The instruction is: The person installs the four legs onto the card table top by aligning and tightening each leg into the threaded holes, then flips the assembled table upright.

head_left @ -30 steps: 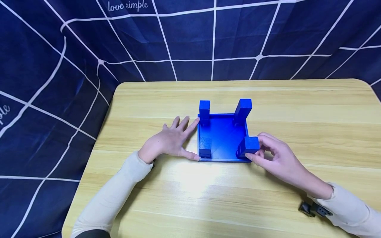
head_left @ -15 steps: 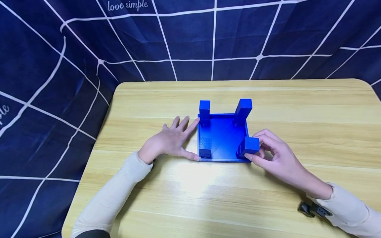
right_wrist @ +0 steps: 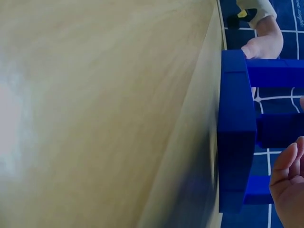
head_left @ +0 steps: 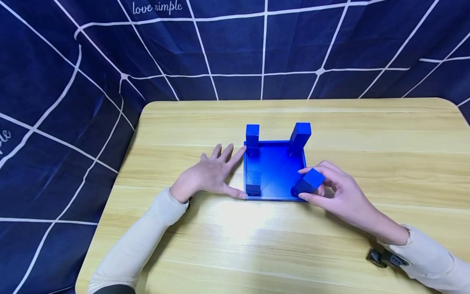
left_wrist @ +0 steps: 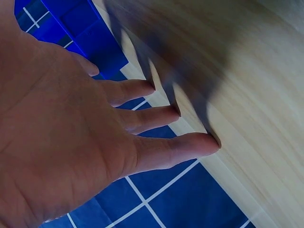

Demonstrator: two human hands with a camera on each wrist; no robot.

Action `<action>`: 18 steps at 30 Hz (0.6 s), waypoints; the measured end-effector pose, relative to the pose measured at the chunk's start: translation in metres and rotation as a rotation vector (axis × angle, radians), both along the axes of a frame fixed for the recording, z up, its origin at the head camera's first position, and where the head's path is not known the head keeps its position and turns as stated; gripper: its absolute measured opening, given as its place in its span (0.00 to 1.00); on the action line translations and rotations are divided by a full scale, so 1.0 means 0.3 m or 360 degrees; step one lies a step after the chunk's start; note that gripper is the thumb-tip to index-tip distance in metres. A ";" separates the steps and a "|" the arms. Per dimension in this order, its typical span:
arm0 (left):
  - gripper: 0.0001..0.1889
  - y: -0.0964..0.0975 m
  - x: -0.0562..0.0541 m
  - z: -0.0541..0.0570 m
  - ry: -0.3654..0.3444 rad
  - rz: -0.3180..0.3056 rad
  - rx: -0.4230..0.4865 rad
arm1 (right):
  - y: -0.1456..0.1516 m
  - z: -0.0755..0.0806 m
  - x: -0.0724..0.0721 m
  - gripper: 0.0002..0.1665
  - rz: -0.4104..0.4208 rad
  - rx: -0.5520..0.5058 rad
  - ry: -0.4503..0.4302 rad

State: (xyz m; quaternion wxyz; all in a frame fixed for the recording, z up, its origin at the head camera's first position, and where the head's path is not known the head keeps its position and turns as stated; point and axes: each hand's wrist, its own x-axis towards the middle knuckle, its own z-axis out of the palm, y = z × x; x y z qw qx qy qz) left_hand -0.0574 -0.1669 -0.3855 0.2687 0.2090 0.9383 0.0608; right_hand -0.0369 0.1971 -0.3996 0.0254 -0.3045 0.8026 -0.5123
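A blue square panel [head_left: 277,163] with a raised rim lies on the table, a square leg standing at each corner like a small upturned table. My right hand [head_left: 343,194] pinches the near right leg [head_left: 311,180] between thumb and fingers. That leg is turned on its own axis, its top face angled to the rim. In the right wrist view the same leg [right_wrist: 281,130] meets the panel's corner, and the fingers [right_wrist: 285,164] are beside it. My left hand [head_left: 211,173] is spread, its index finger and thumb touching the panel's left edge. Its fingers reach the tabletop in the left wrist view.
The near left leg [head_left: 253,182], far left leg [head_left: 252,139] and far right leg [head_left: 300,136] stand upright around the held one. The pale wooden table [head_left: 183,122] ends at a dark blue gridded cloth [head_left: 235,49] behind and on the left.
The near right leg has rotated about its axis, its top now diagonal. My right fingers have shifted round it, the index finger reaching its far side. My left hand has not moved.
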 end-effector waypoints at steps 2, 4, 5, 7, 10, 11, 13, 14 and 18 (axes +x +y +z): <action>0.72 0.000 0.002 0.000 -0.0002 -0.0003 -0.0004 | -0.001 0.001 0.003 0.32 -0.0022 0.0055 -0.0005; 0.72 0.001 0.003 0.002 -0.0002 -0.0007 -0.0006 | 0.000 0.003 0.007 0.25 -0.0057 0.0099 -0.0027; 0.72 0.002 0.003 0.003 -0.0002 -0.0009 -0.0008 | 0.001 0.004 0.008 0.23 -0.0071 0.0112 -0.0030; 0.72 0.002 0.003 0.004 0.0001 -0.0014 -0.0010 | 0.002 0.006 0.010 0.22 -0.0092 0.0130 -0.0036; 0.72 0.002 0.003 0.005 0.0011 -0.0019 -0.0011 | 0.004 0.006 0.011 0.25 -0.0104 0.0137 -0.0014; 0.72 0.002 0.003 0.004 0.0013 -0.0020 -0.0013 | 0.004 0.005 0.012 0.25 -0.0104 0.0134 -0.0004; 0.72 0.002 0.003 0.003 0.0014 -0.0019 -0.0016 | 0.003 0.003 0.013 0.25 -0.0101 0.0127 0.0005; 0.72 0.002 0.003 0.002 0.0015 -0.0019 -0.0020 | 0.003 0.003 0.014 0.26 -0.0100 0.0125 0.0014; 0.72 0.003 0.003 0.000 0.0015 -0.0018 -0.0031 | 0.004 0.000 0.014 0.26 -0.0076 0.0120 0.0043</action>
